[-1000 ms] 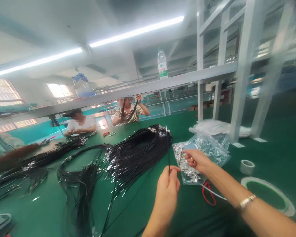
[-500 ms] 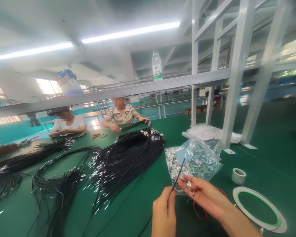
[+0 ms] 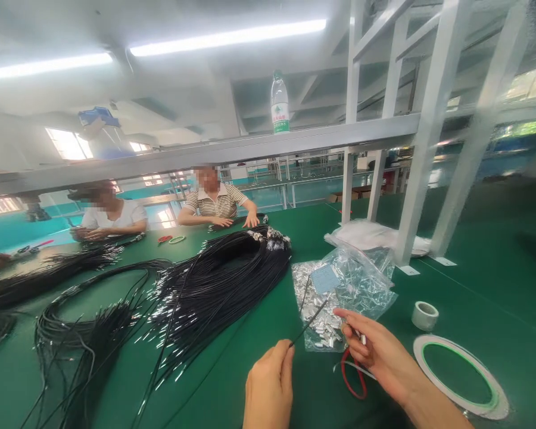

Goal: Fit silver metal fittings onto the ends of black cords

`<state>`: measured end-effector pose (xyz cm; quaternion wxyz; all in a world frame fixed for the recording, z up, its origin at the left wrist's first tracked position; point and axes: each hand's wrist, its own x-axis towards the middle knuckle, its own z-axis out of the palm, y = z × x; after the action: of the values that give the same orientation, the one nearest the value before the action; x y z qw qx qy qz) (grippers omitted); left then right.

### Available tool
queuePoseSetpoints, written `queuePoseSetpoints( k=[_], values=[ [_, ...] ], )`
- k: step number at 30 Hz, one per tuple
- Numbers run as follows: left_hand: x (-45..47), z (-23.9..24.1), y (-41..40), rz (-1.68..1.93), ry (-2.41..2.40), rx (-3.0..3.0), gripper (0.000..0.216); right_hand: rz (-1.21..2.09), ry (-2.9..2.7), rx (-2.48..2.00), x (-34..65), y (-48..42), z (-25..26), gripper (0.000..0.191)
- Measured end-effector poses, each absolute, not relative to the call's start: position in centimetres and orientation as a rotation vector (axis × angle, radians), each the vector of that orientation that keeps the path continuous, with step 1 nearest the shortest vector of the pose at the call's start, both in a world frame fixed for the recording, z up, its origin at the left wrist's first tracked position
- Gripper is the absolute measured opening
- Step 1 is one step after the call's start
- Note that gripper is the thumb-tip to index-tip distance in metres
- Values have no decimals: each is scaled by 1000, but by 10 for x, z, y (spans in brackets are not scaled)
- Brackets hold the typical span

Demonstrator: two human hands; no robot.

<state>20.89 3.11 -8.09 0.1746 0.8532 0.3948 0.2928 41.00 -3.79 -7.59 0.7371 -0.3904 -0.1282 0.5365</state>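
Left hand pinching thin black cord | right hand closed on small silver metal piece | crinkly clear plastic bag just beyond | bare green tabletop rightward

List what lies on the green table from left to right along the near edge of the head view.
Loose black cords → left hand → right hand → big tape ring.

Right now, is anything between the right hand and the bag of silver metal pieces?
Nothing visible: the right hand lies at the near edge of the clear bag, apart from the cord pinched by the left hand.
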Motion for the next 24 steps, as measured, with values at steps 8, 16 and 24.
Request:
queuePoseSetpoints(
  k=[8, 16, 24],
  values=[
    [210, -94, 32, 810, 1130, 2500, 33, 1105, -304, -849, 423, -39, -77, 44],
    [211, -90, 28, 799, 1129, 2534, 31, 1073, -331, -870, 431, -38, -84, 43],
    [210, -77, 22, 533, 1122, 2558, 34, 1074, -358, -895, 430, -39, -82, 41]
  ],
)
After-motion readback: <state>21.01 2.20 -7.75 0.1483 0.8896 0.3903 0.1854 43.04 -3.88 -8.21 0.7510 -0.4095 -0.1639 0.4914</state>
